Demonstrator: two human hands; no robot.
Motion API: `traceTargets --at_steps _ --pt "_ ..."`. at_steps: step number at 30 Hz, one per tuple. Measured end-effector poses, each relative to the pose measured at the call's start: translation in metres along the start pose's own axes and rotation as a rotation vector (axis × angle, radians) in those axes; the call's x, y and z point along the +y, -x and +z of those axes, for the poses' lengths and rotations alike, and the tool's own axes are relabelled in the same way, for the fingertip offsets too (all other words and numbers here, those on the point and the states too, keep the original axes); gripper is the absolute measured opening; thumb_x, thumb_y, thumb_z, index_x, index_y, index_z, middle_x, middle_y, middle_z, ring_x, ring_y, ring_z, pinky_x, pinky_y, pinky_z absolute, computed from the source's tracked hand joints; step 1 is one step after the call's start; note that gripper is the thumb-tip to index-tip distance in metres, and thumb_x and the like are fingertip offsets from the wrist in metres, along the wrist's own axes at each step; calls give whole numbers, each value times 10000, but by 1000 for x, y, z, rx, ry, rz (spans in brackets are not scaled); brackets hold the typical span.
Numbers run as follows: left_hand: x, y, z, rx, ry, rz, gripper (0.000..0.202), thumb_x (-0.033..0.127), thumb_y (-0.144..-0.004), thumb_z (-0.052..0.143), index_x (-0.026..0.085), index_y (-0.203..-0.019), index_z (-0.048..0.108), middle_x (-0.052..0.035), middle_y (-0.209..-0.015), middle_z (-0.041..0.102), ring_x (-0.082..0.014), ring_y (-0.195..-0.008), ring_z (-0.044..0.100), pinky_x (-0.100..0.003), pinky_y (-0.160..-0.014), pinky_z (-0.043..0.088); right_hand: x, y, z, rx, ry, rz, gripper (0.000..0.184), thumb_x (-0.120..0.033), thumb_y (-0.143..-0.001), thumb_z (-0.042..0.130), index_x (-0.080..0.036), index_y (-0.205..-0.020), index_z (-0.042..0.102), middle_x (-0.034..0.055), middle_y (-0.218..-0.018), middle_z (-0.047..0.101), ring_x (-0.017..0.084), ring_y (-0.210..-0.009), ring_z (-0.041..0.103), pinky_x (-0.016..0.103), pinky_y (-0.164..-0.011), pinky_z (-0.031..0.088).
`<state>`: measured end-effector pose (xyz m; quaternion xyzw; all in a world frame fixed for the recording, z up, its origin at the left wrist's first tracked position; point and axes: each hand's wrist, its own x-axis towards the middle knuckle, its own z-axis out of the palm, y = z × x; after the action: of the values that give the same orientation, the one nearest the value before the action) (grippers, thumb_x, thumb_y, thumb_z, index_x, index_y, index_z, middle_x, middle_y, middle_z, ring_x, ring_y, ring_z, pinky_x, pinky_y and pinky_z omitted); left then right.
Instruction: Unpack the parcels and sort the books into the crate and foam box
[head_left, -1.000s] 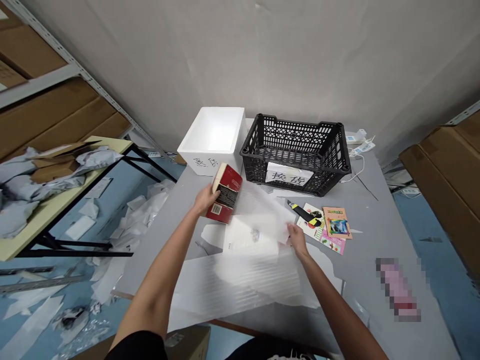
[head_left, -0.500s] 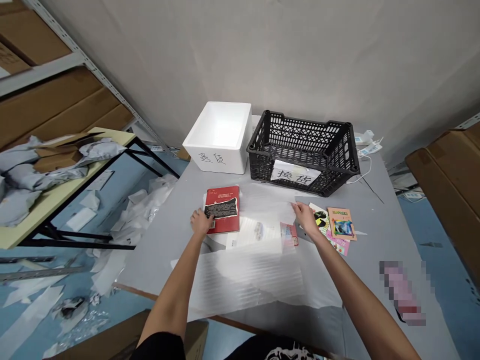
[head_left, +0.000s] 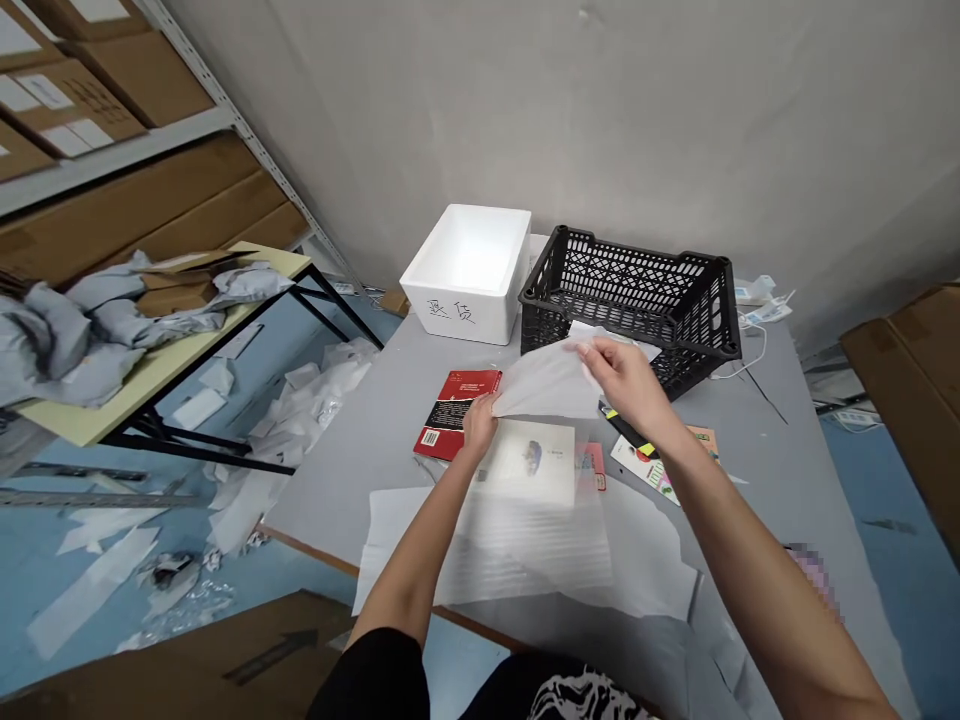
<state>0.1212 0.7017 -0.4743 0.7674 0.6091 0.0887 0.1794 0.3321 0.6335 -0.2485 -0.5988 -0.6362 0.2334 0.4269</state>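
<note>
A thin white foam sheet (head_left: 551,382) is stretched between my two hands, lifted off the table. My left hand (head_left: 480,424) is closed on its left edge, beside a red book (head_left: 448,405) with a black text panel. The sheet's right end is pinched by my right hand (head_left: 621,372), in front of the black crate. Below the raised sheet lies a white book (head_left: 529,458) with a small dark picture. Its near part is covered by translucent foam wrap (head_left: 529,560). Whether this joins the raised sheet, I cannot tell. A pink-red printed item (head_left: 594,462) peeks out at its right.
Behind stand a white foam box (head_left: 459,315) and a black plastic crate (head_left: 637,290). Under my right arm lie a utility knife (head_left: 628,430) and colourful booklets (head_left: 646,468). A side table (head_left: 277,268) with grey bags stands left; packing scraps (head_left: 277,430) cover the floor.
My left hand has left the red book and closed on the sheet's left edge. My right hand has moved away from me, raising the sheet off the white book. The view has turned left.
</note>
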Motion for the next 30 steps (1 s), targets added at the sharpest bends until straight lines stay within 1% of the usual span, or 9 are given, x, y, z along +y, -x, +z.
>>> traceTargets --at_steps 5,9,12,15,17,20,23,26,30 --pt "3 1 -12 -47 7 -13 467 108 -829 446 263 -1253 565 -69 -1257 605 -231 -1084 591 -323 -875 467 -2 1 -40 210 -226 72 409 -502 -837 517 -131 -836 689 -38 -565 494 97 -516 412 242 -536 312" --pt "16 -4 -38 -12 26 -28 417 207 -867 437 262 -1263 555 -76 -1182 648 -241 -1041 612 -327 -834 481 -29 1 -93 373 -438 118 277 -428 -780 623 -158 -791 683 21 -654 614 102 -509 440 266 -528 321" --pt "14 5 -72 144 46 0 491 242 -914 345 243 -1403 384 -61 -1377 507 -221 -1231 487 -346 -987 411 -40 25 -130 452 -424 141 183 -383 -734 700 -202 -736 671 35 -665 595 101 -496 406 285 -522 298" --pt "-12 46 -96 339 24 101 534 234 -912 336 245 -1445 299 -19 -1484 365 -197 -1337 365 -359 -1103 299 -10 69 -138 529 -392 268 217 -449 -690 732 -250 -735 660 20 -630 556 113 -467 377 294 -490 279" --pt "-43 91 -95 351 -39 112 583 213 -889 369 262 -1459 259 -6 -1521 287 -207 -1356 339 -372 -1122 272 32 106 -119 415 -401 480 336 -560 -596 744 -267 -720 635 12 -630 594 134 -476 435 292 -475 324" --pt "-97 165 -71 201 -191 20 679 101 -828 376 249 -1473 224 -26 -1531 258 -223 -1364 328 -374 -1112 293 100 167 -62 74 -389 719 489 -678 -514 689 -223 -664 594 13 -569 606 175 -505 514 310 -505 410" --pt "-145 227 -38 23 -334 -63 788 -18 -736 342 220 -1476 218 -51 -1535 237 -223 -1372 315 -371 -1107 300 150 218 5 -180 -369 775 469 -673 -605 586 -207 -659 585 44 -660 653 204 -619 583 330 -638 467" --pt "-177 265 -11 -22 -432 -153 769 -17 -749 308 189 -1480 190 -95 -1535 207 -245 -1394 265 -432 -1131 238 177 247 59 -234 -169 760 451 -643 -641 482 -204 -673 581 47 -692 653 212 -666 586 313 -647 460" --pt "-196 287 11 -88 -485 -204 718 25 -803 263 204 -1485 125 -102 -1521 248 -235 -1399 253 -471 -1138 201 196 260 98 -238 25 797 323 -518 -677 453 -213 -645 554 48 -678 640 224 -676 579 308 -644 433"
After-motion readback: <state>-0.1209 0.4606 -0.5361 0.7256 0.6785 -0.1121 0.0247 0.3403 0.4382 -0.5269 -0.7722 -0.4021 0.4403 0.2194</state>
